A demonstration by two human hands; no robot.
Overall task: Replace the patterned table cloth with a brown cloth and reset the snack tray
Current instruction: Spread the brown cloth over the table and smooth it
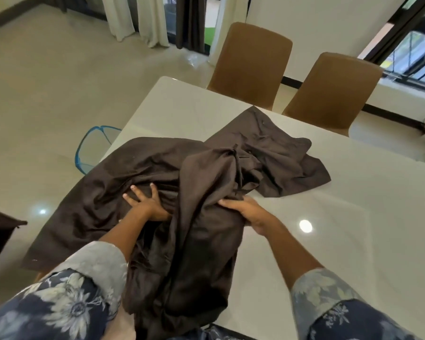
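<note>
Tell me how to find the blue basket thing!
Start at the big white table where the brown cloth lies bunched. Look down past its left edge to the shiny floor. The basket stands there, see-through mesh with a bright blue rim, the only blue thing around.

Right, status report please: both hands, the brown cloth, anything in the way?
Left hand flat, fingers spread on brown cloth. Right hand gripping a bunched fold. Cloth crumpled, table mostly bare. Nothing in the way.

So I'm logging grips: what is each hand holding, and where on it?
The right hand grips a bunched fold of the brown cloth near its middle. The left hand lies spread on the cloth, pressing rather than gripping.
</note>
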